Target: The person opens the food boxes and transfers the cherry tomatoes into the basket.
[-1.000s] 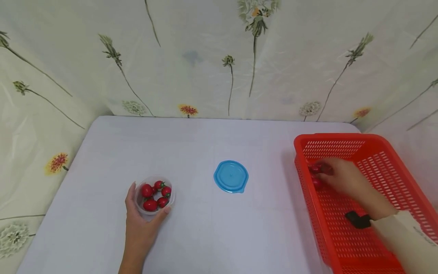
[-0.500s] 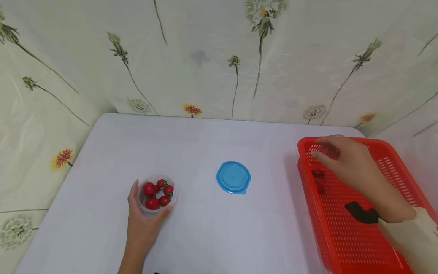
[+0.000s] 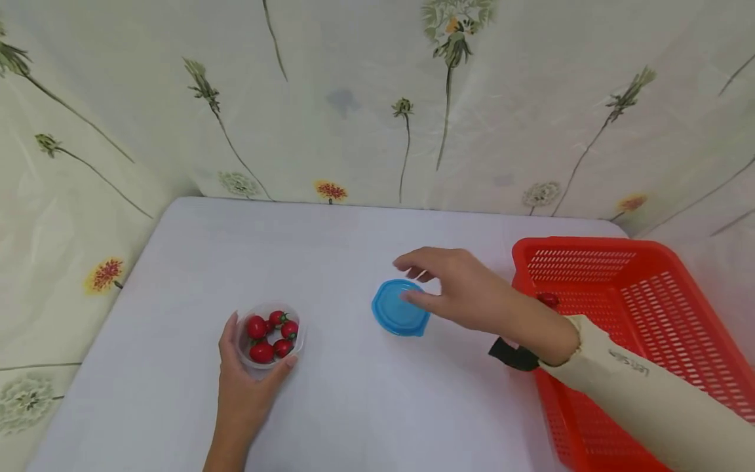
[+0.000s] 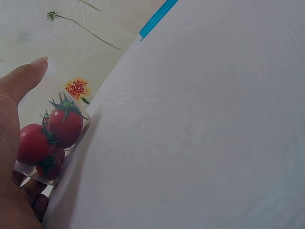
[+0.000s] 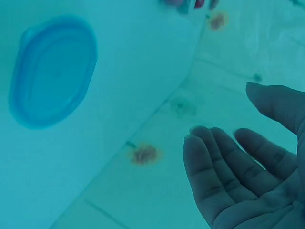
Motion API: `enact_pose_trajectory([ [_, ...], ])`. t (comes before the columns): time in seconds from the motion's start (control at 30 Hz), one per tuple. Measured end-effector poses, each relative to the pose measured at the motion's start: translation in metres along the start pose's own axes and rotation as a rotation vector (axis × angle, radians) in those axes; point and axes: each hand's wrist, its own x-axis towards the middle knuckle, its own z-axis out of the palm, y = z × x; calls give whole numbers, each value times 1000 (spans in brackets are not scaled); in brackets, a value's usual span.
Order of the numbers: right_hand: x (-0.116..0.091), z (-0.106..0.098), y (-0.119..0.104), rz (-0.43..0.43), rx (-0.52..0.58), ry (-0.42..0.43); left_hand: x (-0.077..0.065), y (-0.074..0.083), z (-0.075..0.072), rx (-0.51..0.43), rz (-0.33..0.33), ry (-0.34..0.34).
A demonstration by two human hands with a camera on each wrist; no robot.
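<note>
Two hands worked over one pale table point(image 3: 330, 255). The left hand point(image 3: 250, 387) gripped one clear bowl point(image 3: 273, 337), its fingers curved along the left side and its thumb lying against the right. The bowl stood upright on the left part of the table and contained six visible tomatoes point(image 3: 261, 353) (one of them small in outline, partly hidden behind its neighbours); green stems showed on several.

The right hand point(image 3: 454, 285) hovered above the middle of the table, over one blue lid point(image 3: 396, 313). Its fingers were spread from the thumb and loosely bent, with the palm exposed, as the right wrist view (strongly tinted blue-green) confirmed; in that view the lid lay apart from the fingertips. The lid rested flat, to the right of the bowl and well apart from it, its single tab pointing towards the near side.

At the right stood one red basket point(image 3: 584, 244) with perforated walls. One red fruit point(image 3: 548, 299) was visible inside, near the left wall; the forearm, in one cream sleeve point(image 3: 649, 387), hid part of the interior. One dark object point(image 3: 514, 355) showed beside the right wrist. Behind the table hung a flower-printed cloth point(image 3: 330, 137).
</note>
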Motion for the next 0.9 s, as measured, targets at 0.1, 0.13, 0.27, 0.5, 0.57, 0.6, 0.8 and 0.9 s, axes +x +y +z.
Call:
enact_pose_trajectory([
  [0.1, 19, 18, -21, -95, 65, -86, 1, 0, -1, 6, 14, 10],
  [0.13, 25, 24, -28, -126, 73, -106, 1, 0, -1, 6, 16, 13],
  [0.27, 51, 55, -50, -214, 70, -198, 1, -1, 0, 0, 33, 24],
  [0.5, 88, 110, -62, -331, 88, -297, 1, -4, 4, -54, 34, -7],
  [0.57, 95, 122, -63, -345, 108, -289, 1, -5, 4, -58, 39, -13],
  [0.6, 98, 127, -64, -344, 121, -289, 2, -5, 4, -59, 43, -16],
  [0.8, 110, 148, -77, -348, 89, -356, 3, -6, 0, -63, 45, -29],
  [0.9, 116, 156, -82, -360, 75, -387, 1, -5, -2, -64, 32, -27],
])
